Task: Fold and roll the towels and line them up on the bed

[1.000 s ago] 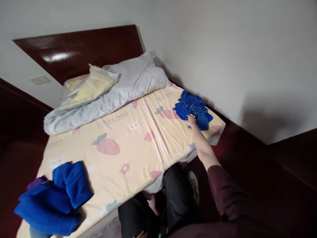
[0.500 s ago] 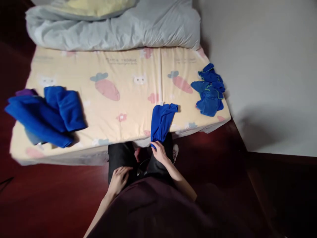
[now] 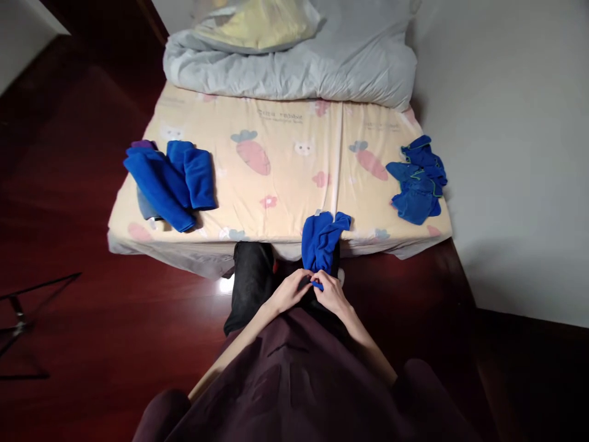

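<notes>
A blue cloth piece (image 3: 318,242) with a small white tag hangs from the bed's front edge over my right knee. I hold its lower end between my two hands, which almost meet in front of my lap. My right hand (image 3: 330,291) pinches a small blue fold between thumb and fingers. From the other side, my left hand (image 3: 289,290) closes at the same end with its fingertips. Exactly where the left fingertips grip is partly hidden.
On the bed (image 3: 285,202) lies a blue fleece bundle (image 3: 175,184) at the left and a green-trimmed blue cloth heap (image 3: 416,184) at the right. A grey quilt (image 3: 294,70) lies rolled at the back. A black stand (image 3: 21,319) is on the floor, lower left.
My left hand has moved from my thigh to the cloth's lower end, joining my right hand. The cloth is more bunched. The view has shifted, so the bed sits further right.
</notes>
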The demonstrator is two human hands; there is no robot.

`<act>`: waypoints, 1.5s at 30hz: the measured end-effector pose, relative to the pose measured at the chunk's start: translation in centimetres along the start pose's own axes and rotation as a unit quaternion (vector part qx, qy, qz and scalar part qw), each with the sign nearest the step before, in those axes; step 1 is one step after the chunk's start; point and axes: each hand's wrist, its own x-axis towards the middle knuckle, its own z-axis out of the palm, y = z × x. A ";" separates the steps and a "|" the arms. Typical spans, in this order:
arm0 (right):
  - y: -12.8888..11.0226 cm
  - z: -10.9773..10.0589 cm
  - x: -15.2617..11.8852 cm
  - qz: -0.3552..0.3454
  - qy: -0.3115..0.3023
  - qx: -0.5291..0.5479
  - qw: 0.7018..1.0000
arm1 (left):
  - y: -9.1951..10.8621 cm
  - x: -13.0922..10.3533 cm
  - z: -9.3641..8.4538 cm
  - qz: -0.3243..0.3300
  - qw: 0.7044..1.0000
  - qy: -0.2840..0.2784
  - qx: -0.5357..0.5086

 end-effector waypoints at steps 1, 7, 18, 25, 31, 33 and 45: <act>-0.4 -0.4 0.0 -0.002 0.010 -0.009 1.000 | 0.2 -0.1 -0.2 -0.009 1.000 -0.009 0.002; -2.4 2.8 -1.3 0.025 0.073 -0.076 0.994 | -0.7 -3.2 -1.9 -0.015 0.997 -0.065 0.046; -3.0 -0.6 -0.4 0.057 0.338 -0.102 0.934 | -3.3 -8.4 -3.0 -0.016 0.988 -0.081 0.127; -5.8 -2.6 0.4 0.013 0.288 -0.092 0.953 | 0.9 -7.0 -3.6 0.000 0.997 0.054 0.056; -8.8 1.2 -0.6 -0.036 0.166 -0.086 0.982 | 3.6 -4.6 -1.9 0.021 0.996 0.082 -0.003; -9.2 1.6 -0.8 -0.035 0.162 -0.080 0.983 | 3.0 -4.9 -1.9 0.011 0.995 0.100 -0.002; -7.7 0.3 -1.7 -0.016 0.185 -0.087 0.979 | -3.1 -8.5 -4.3 -0.121 0.971 0.176 0.107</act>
